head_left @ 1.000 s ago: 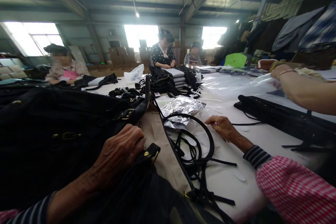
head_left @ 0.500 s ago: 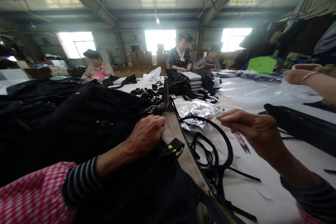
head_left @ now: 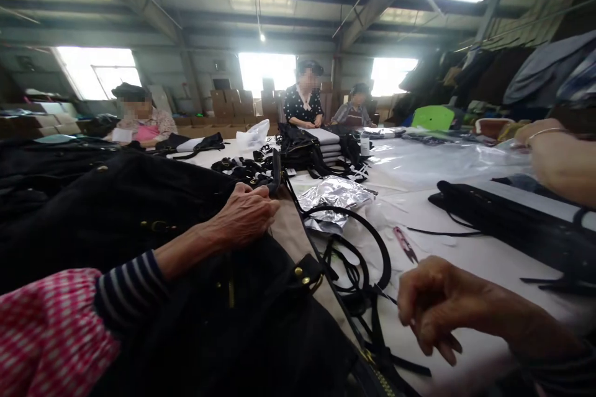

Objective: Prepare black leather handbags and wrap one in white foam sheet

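Note:
My left hand [head_left: 244, 214] is closed on the upper edge of a large black bag [head_left: 186, 285], near its strap and beige lining. The bag has brass studs, a ring tab [head_left: 307, 273] and a brass zipper [head_left: 382, 378]. My right hand [head_left: 442, 304] hovers over the white table [head_left: 484, 260] with curled fingers; whether something small is pinched in them I cannot make out. A thin black strap end [head_left: 385, 294] runs up to those fingers. Pink-handled thread snips [head_left: 405, 244] lie just beyond that hand. Between bag and hand curves a black handle [head_left: 386, 254].
Crumpled silvery plastic [head_left: 339, 198] lies ahead, before a stack of black bags [head_left: 321, 149]. Another black bag [head_left: 507, 223] lies at right, near another person's arm [head_left: 559, 152]. Clear plastic sheets [head_left: 442, 161] spread behind it. Several people work across the table.
My right hand has come down and nearer, from beyond the snips to this side of them. My left hand keeps its hold on the bag. The whole view has turned slightly right.

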Motion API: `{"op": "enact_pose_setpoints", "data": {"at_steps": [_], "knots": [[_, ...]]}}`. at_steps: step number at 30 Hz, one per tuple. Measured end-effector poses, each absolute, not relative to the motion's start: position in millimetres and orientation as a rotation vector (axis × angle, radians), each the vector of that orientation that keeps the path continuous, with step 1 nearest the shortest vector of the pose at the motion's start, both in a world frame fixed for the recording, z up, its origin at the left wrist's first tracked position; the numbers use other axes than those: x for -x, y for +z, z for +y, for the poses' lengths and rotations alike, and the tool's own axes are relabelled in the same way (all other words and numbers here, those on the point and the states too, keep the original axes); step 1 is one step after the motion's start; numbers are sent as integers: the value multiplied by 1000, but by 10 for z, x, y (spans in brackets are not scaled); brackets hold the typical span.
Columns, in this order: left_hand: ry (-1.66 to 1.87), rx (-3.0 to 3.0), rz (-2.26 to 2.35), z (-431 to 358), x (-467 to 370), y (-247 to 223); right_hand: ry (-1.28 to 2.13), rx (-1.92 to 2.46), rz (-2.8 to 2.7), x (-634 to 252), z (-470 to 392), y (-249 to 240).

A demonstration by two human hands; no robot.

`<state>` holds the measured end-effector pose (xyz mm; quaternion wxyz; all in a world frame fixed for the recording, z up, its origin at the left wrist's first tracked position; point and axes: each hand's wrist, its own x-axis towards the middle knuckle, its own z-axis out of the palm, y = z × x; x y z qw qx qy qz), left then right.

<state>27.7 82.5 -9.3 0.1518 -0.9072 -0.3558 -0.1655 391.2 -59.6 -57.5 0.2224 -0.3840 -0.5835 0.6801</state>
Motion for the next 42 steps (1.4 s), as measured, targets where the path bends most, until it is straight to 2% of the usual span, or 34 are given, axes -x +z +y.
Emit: {"op": "enact_pose_setpoints", "data": {"at_steps": [7, 14, 20, 25, 29, 36, 42], "knots": [[-257, 2397, -1311, 694, -361, -119, 1060, 902, -1310, -3839, -311, -251], [-317, 2587, -1813, 786, -176, 267, 973, 737, -1570, -2747, 221, 39], [-420, 2574, -1776, 724, -110, 91, 895, 646, -1667, -2135, 652, 11], [-484, 2473, -1597, 603, -126, -161, 909, 711, -1315, -2340, 825, 15], [-391, 2463, -1427, 560, -171, -205, 759, 858, -1109, -2670, 1010, -110], [-415, 2408, -1274, 552, -177, -251, 457, 1259, -1052, -3378, 1424, -666], [-477, 2369, -1187, 565, -162, -312, 428, 1441, -1129, -3735, 1371, -761]]}}
